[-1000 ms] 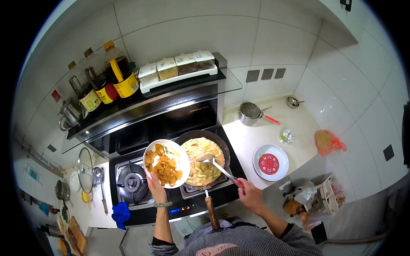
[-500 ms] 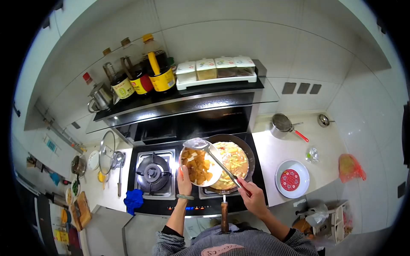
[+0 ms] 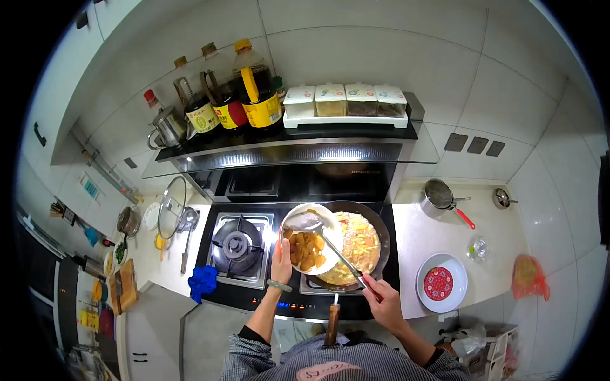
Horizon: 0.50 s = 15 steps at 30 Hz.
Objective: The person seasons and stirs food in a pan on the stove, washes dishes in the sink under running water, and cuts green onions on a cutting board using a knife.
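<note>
My left hand [image 3: 280,261] grips the near rim of a white plate [image 3: 332,227] heaped with orange-brown food chunks [image 3: 305,249], held tilted over the left edge of a dark wok [image 3: 382,232]. The wok sits on the right burner and holds a yellowish mix with green pieces [image 3: 357,244]. My right hand [image 3: 384,304] holds a metal spatula [image 3: 335,251] by its red-tipped handle; the spatula's blade rests on the plate's upper part. The wok's wooden handle [image 3: 332,323] points toward me.
The left burner [image 3: 237,244] is bare, with a blue cloth [image 3: 203,281] at its front. A small pot with red handle [image 3: 440,195], an empty red-patterned plate [image 3: 441,283] and an orange bag [image 3: 527,274] lie on the right counter. Sauce bottles [image 3: 253,95] and seasoning boxes [image 3: 345,100] stand on the hood.
The spatula left the wok and swung up onto the plate. The plate has moved further over the wok and some chunks have gone from its top. My view has shifted left.
</note>
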Each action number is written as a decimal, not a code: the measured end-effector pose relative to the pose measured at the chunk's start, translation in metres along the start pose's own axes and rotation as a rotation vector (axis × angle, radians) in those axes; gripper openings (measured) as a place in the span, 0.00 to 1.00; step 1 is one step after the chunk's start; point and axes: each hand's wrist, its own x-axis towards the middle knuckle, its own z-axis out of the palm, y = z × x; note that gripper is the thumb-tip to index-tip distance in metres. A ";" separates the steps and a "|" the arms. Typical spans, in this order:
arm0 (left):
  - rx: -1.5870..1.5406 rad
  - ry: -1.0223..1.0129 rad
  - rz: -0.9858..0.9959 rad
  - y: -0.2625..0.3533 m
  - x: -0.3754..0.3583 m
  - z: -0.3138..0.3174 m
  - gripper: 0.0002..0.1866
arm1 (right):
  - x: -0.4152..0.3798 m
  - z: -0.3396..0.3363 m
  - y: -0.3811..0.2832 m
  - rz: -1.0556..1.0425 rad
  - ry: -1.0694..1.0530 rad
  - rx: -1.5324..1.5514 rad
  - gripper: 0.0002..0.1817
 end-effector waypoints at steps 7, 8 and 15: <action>0.025 0.020 -0.051 -0.027 0.024 -0.010 0.27 | 0.005 -0.031 0.017 -0.081 -0.142 -0.102 0.19; 0.000 0.020 -0.033 -0.024 0.027 -0.010 0.27 | 0.006 -0.035 0.018 -0.092 -0.143 -0.132 0.19; 0.145 0.054 -0.013 -0.009 0.036 -0.008 0.28 | 0.004 -0.059 0.026 -0.139 -0.115 -0.414 0.18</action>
